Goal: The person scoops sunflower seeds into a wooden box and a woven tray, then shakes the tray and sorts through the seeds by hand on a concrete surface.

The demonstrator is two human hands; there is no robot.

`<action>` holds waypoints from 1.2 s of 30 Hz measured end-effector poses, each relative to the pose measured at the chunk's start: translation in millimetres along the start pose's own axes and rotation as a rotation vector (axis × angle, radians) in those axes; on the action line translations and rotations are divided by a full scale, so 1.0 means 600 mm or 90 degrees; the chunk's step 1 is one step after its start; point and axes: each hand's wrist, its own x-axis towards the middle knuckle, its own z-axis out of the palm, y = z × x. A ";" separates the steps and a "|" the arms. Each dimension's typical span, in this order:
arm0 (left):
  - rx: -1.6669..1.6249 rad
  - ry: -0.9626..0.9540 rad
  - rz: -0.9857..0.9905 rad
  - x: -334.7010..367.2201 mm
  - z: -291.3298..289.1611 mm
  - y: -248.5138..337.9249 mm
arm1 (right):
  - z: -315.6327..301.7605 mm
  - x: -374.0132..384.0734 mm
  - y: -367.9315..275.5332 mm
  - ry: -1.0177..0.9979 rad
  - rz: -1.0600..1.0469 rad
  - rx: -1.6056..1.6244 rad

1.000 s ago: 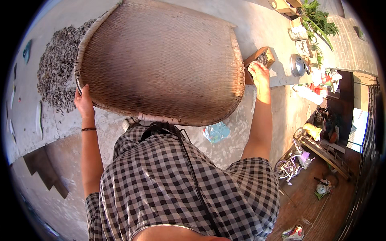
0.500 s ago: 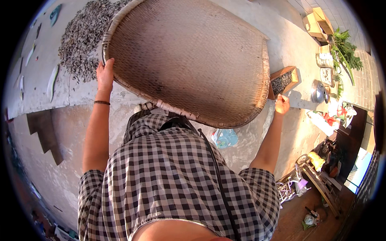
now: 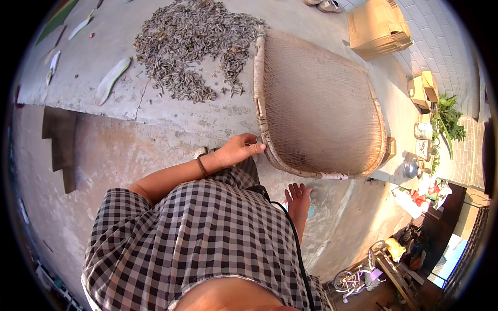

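Note:
A large woven winnowing basket with a thick bound rim lies tilted on the right of the grey concrete ledge, its inside bare. My left hand, a beaded bracelet at its wrist, is at the basket's near left rim. Its thumb and curled fingers close on that edge. Below the near rim, my right hand is open with fingers spread, touching nothing that shows. Left of the basket, a heap of small grey-brown dried pieces is spread over the concrete.
The concrete ledge drops to a lower floor on my side. Cardboard boxes, a leafy plant and a metal kettle stand to the right. A small wooden box shows behind the basket. Pale green peel lies left.
The winnowing basket has moved right and away from me, covering most of the small wooden box. My left hand went right with its rim. My right hand dropped toward my body and opened.

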 end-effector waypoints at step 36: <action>-0.517 -0.488 -0.358 -0.064 0.165 -0.084 | -0.336 0.019 -0.304 0.024 0.002 -0.302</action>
